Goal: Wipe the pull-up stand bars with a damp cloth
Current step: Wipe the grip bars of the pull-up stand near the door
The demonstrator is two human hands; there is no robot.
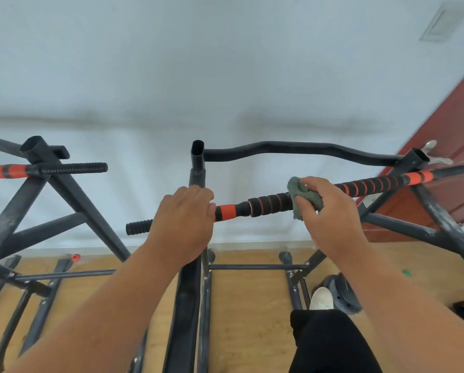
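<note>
Right hand [325,214]: wraps green cloth [305,197] around padded bar [268,203], mid-span; left hand [183,219]: grips the bar's left end, steadying; advice: keep cloth wrapped fully round, slide along foam ridges, twisting.

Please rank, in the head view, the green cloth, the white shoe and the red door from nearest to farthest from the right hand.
From the right hand:
1. Green cloth, gripped in its fingers on the padded bar.
2. White shoe, below on the floor.
3. Red door, far right.
</note>
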